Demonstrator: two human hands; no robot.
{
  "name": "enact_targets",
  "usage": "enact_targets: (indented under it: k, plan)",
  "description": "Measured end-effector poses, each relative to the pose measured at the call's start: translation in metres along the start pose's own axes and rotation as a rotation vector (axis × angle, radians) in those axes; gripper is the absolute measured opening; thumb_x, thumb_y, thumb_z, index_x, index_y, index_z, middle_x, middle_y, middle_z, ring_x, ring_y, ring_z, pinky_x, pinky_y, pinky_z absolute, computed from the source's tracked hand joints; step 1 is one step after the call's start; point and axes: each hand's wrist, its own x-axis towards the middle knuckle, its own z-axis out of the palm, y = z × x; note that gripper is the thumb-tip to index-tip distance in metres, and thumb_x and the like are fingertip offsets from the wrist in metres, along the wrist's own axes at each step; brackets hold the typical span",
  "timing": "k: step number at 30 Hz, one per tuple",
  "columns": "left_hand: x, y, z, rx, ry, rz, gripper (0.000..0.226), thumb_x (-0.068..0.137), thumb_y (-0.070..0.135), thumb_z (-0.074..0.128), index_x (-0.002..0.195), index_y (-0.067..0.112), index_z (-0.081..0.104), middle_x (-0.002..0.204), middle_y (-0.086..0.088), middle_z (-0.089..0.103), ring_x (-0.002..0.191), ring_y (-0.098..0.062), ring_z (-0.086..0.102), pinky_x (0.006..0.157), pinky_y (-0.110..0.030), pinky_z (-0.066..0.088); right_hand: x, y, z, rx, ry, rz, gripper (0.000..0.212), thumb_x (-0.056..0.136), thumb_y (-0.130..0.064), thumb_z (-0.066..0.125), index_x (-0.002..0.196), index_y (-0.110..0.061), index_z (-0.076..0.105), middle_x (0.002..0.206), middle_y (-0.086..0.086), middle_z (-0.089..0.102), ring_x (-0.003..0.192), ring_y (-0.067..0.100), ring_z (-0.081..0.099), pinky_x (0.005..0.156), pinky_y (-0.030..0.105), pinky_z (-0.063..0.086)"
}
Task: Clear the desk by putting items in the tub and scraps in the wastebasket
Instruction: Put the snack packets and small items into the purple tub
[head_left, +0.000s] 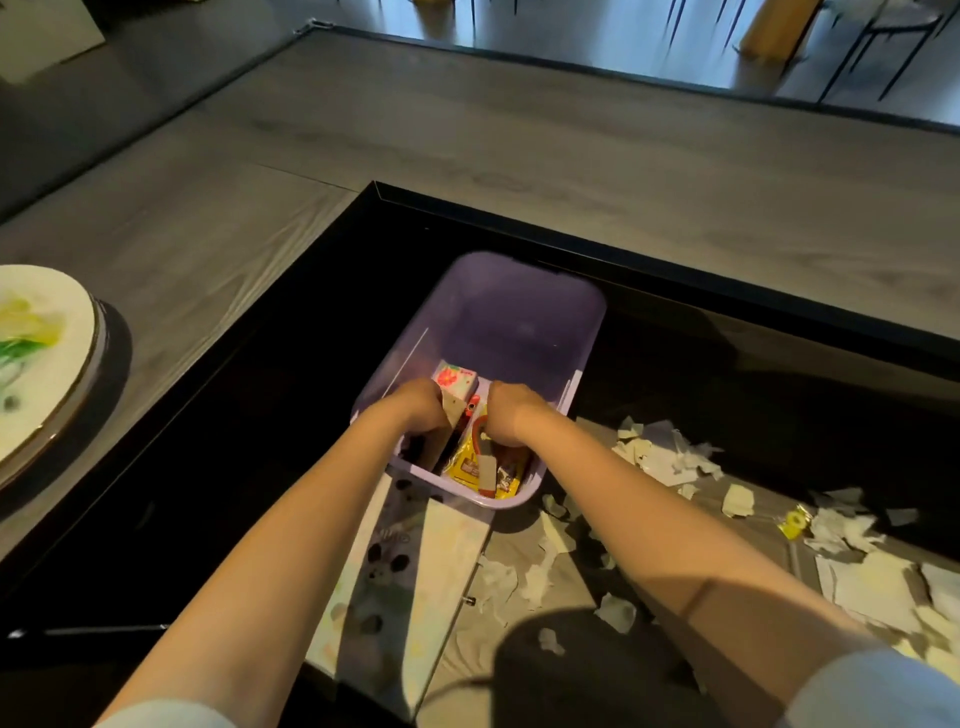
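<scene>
Head view, looking down. Lilac plastic tub (524, 317) stood on the dark tabletop (737, 384) straight ahead of the person. Its long axis ran away from the camera, with the far end leaning slightly to the right. The far half of the tub floor was bare; the contents were bunched at the near end.

Contents noted:
- A floral carton (456, 375) sat tilted, its printed face up and toward the far end.
- A yellow packet (467, 465) lay against the near wall.
- A small red item between the hands was too obscured to name.

Left hand (415, 410): inside the tub at the near left. The fingers were curled and the grip was closed on the near side of the floral carton.

Right hand (511, 415): inside the tub beside the left hand, apart from it, knuckles up. The fingers were curled down over the yellow packet. I could not tell whether this grip held anything.

Both forearms were extended forward and converged toward the tub, with pale sleeves at the bottom edge of the frame.

Surroundings:
- Torn paper scraps (670, 457) were scattered on the tabletop right of the tub and under the right forearm.
- A yellow tape roll (793, 522) lay among them.
- A long patterned box (400, 582) lay below the left forearm, touching the tub's near end.
- A plate (36, 364) sat well apart at the far left.
</scene>
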Motion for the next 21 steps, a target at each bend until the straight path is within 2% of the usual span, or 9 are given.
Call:
enact_targets:
  k: [3,6,8,10,13,15,18,21]
  plan:
    - [0.005,0.005,0.004,0.036,-0.049,-0.017,0.029,0.077,0.007,0.062,0.106,0.004,0.063,0.104,-0.014,0.066,0.091,-0.028,0.063,0.076,-0.034,0.053,0.001,0.001,0.003,-0.22,0.065,-0.022,0.036,0.085,-0.014,0.062,0.12,-0.009,0.056,0.119,0.01,0.06,0.108,0.028,0.058,0.08,0.034,0.048]
    - [0.01,0.008,0.009,0.072,-0.102,-0.016,0.023,0.074,0.01,0.066,0.096,0.007,0.066,0.091,-0.011,0.064,0.081,-0.026,0.062,0.068,-0.032,0.05,0.004,0.005,0.007,-0.507,0.142,-0.056,0.03,0.088,-0.019,0.058,0.118,-0.014,0.059,0.119,0.005,0.06,0.112,0.026,0.056,0.086,0.034,0.042]
    - [0.013,0.009,0.013,0.099,-0.11,-0.009,0.022,0.073,0.013,0.069,0.094,0.008,0.068,0.089,-0.009,0.064,0.084,-0.026,0.064,0.069,-0.031,0.051,0.006,0.01,0.008,-0.647,0.158,-0.068,0.027,0.089,-0.022,0.056,0.115,-0.016,0.06,0.117,0.005,0.06,0.112,0.026,0.053,0.091,0.035,0.038]
    - [0.014,0.008,0.015,0.121,-0.079,0.001,0.026,0.076,0.017,0.069,0.099,0.007,0.068,0.091,-0.008,0.062,0.089,-0.026,0.063,0.072,-0.029,0.048,0.007,0.014,0.007,-0.691,0.157,-0.077,0.025,0.089,-0.021,0.056,0.113,-0.016,0.06,0.117,0.007,0.06,0.113,0.027,0.051,0.094,0.036,0.036]
    - [0.014,0.005,0.016,0.179,0.004,0.005,0.034,0.082,0.027,0.065,0.108,0.004,0.064,0.107,-0.012,0.065,0.098,-0.027,0.062,0.076,-0.028,0.045,0.005,0.017,0.003,-0.649,0.203,-0.149,0.026,0.087,-0.02,0.058,0.113,-0.017,0.059,0.116,0.007,0.06,0.112,0.027,0.049,0.094,0.038,0.036]
    - [0.01,0.004,0.016,0.207,0.045,-0.007,0.037,0.085,0.03,0.062,0.111,0.004,0.061,0.112,-0.014,0.064,0.097,-0.027,0.061,0.075,-0.029,0.044,0.0,0.019,0.0,-0.569,0.27,-0.205,0.029,0.086,-0.021,0.06,0.115,-0.017,0.058,0.114,0.007,0.06,0.11,0.026,0.05,0.092,0.038,0.037]
    - [0.001,0.005,0.015,0.246,0.084,-0.018,0.038,0.087,0.036,0.061,0.107,0.005,0.062,0.106,-0.013,0.064,0.083,-0.023,0.054,0.071,-0.029,0.041,-0.015,0.024,-0.003,-0.387,0.398,-0.283,0.032,0.088,-0.025,0.058,0.119,-0.017,0.055,0.115,0.006,0.061,0.109,0.025,0.05,0.092,0.037,0.039]
    - [-0.014,0.007,0.012,0.238,0.171,-0.015,0.035,0.088,0.036,0.059,0.105,0.006,0.063,0.098,-0.011,0.063,0.084,-0.025,0.056,0.069,-0.03,0.041,-0.035,0.034,-0.001,-0.199,0.47,-0.326,0.035,0.09,-0.03,0.056,0.122,-0.019,0.055,0.119,0.003,0.06,0.113,0.023,0.049,0.095,0.038,0.039]
